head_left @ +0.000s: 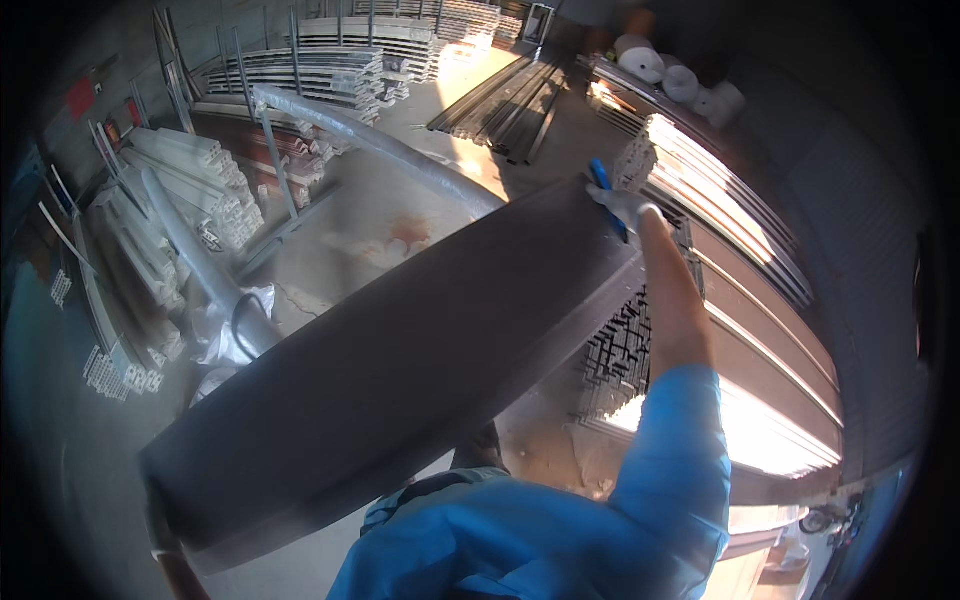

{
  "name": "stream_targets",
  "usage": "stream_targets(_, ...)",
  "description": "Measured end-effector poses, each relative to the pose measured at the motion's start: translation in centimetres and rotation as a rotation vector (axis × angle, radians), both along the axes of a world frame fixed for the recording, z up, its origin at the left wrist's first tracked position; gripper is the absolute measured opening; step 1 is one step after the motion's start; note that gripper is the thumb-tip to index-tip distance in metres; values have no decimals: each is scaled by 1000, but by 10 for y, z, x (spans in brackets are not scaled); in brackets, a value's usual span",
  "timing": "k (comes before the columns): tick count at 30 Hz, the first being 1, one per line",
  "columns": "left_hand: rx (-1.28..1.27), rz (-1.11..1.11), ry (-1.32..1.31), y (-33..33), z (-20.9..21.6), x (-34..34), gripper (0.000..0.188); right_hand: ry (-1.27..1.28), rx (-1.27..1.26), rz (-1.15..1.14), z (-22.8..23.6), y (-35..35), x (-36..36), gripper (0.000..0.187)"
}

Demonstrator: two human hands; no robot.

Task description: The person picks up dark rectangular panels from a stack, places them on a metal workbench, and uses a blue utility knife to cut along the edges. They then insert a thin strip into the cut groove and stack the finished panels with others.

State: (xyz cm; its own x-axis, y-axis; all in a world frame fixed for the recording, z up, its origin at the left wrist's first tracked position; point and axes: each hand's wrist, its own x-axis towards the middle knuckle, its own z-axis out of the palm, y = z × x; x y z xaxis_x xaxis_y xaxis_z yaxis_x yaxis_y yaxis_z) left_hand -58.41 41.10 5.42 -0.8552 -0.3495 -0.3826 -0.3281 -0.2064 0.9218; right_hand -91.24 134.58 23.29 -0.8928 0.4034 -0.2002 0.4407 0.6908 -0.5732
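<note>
A long dark brown panel-like piece [390,350] slants across in front of my body, from lower left to upper right. At its far right end is my right hand [622,205], in a light glove, closed around a slim blue tool [600,175] and touching the end's corner. Whether the tool is a cutter or a marker I cannot make out. My left hand [158,525], also gloved, grips the near left end; its fingers are largely hidden by the piece and the dark rim of the picture.
Stacks of pale profiles [200,165] stand between metal posts on the left. A wrapped silvery tube [380,150] runs behind the piece. Dark profiles [505,100] lie on the floor ahead. Stacked brown boards [765,330] rise close on the right, with white rolls [680,82] beyond.
</note>
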Motion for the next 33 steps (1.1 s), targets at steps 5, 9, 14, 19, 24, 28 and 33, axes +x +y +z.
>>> stream_targets(5, -21, 147, -61, 54, 16, 10, 73, -85, -193, 118, -2, -20, -135, 77)
stream_targets(9, 36, 162, -73, 86, 27, -9, 73, -151, -149, 126, -6, -29, -213, 69)
stream_targets(14, -77, 299, -51, 120, 32, -31, 71, -205, -216, 213, -28, -23, -293, 69)
stream_targets(19, -48, 342, -117, 129, 34, -44, 65, -164, 41, 219, -57, -30, -321, 72)
stream_targets(24, -95, 357, -104, 127, 23, -45, 63, -171, -210, 285, -59, -26, -330, 71)
stream_targets(28, -118, 488, -129, 145, 23, -46, 65, -122, -206, 284, -72, -28, -350, 52)
stream_targets(33, -343, 471, -332, 184, 54, -66, 71, 161, 467, 464, -59, -34, -355, 53)
